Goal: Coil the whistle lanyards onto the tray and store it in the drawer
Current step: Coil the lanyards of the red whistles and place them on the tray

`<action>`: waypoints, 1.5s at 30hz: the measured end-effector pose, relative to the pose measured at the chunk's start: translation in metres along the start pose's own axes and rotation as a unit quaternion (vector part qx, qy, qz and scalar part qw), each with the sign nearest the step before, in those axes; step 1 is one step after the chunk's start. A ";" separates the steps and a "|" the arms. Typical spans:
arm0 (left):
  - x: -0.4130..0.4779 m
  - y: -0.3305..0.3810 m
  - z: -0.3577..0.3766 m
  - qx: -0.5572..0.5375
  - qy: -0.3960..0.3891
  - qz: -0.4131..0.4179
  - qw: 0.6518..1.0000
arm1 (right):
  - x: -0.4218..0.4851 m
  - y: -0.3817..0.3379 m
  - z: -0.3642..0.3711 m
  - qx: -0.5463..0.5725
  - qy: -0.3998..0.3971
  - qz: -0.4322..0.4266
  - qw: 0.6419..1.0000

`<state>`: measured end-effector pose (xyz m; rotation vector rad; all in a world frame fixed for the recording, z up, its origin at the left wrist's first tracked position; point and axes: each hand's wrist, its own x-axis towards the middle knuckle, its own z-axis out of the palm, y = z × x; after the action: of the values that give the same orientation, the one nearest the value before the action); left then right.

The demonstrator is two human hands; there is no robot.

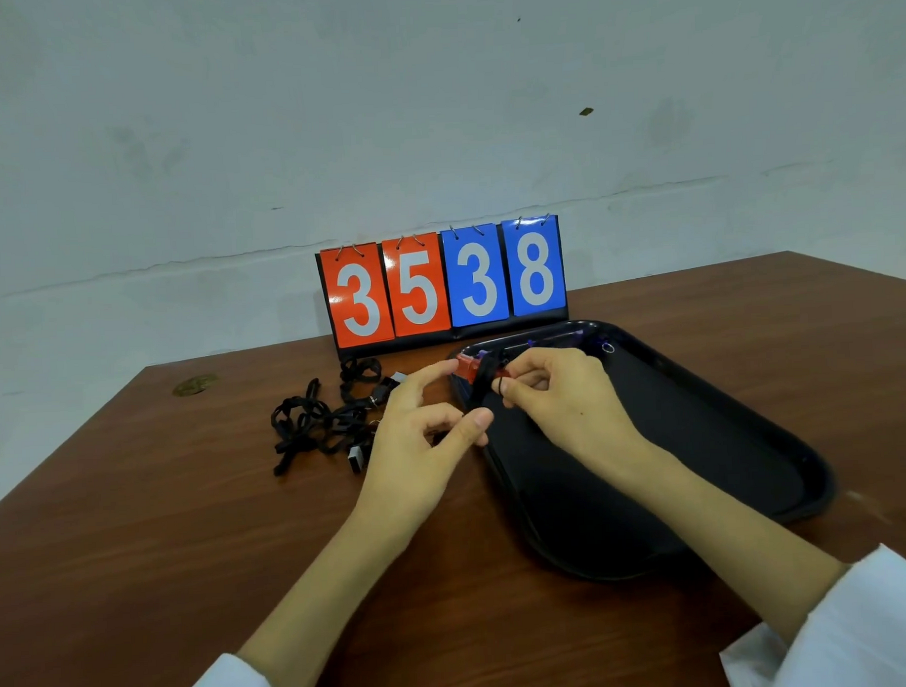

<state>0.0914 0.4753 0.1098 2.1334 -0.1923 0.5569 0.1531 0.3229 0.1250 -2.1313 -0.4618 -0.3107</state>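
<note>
Over the tray's (711,437) left rim, my left hand (418,442) pinches the near end of a black lanyard (479,393), index tip touching its red whistle (466,367). My right hand (561,401) pinches the lanyard higher up. The whistle lies crosswise, and the lanyard runs toward me. A heap (315,425) of lanyards lies left of the tray, with a scoreboard (444,287) behind.

Brown table (164,507), pale wall behind. Black tray (752,435) lies at right; purple items (530,342), too small to identify, sit at its far end. Both hands are over the tray's near-left rim. Right hand (560,396) pinches a black lanyard (481,388) attached to a red whistle (464,367). Left hand (418,437): index tip touches the whistle, thumb and a curled finger appear to pinch the lanyard's lower end. Tangled black lanyards (315,425) lie on the table left of the tray. Flip scoreboard (444,287) behind reads 3 5 3 8
</note>
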 end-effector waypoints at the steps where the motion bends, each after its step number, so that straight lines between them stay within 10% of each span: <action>1: -0.001 0.003 0.000 -0.005 0.000 0.009 1.000 | 0.000 0.001 0.001 -0.018 0.001 -0.004 1.000; 12: -0.002 0.015 -0.005 -0.141 0.016 -0.012 0.990 | -0.005 0.000 0.006 -0.096 -0.101 -0.075 0.987; 26: 0.012 -0.005 -0.035 -0.107 -0.054 -0.047 0.992 | -0.008 -0.012 -0.002 0.082 -0.283 -0.087 0.952; 37: 0.013 -0.012 -0.029 -0.201 -0.023 -0.124 0.971 | -0.006 -0.016 -0.008 0.239 -0.227 0.007 0.944; 45: 0.006 0.003 -0.012 -0.214 0.092 -0.100 0.967 | -0.009 -0.015 0.001 0.489 -0.248 0.204 0.811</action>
<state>0.0918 0.4837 0.1212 1.6480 0.0104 0.5359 0.1391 0.3300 0.1319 -1.1895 -0.3237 0.6414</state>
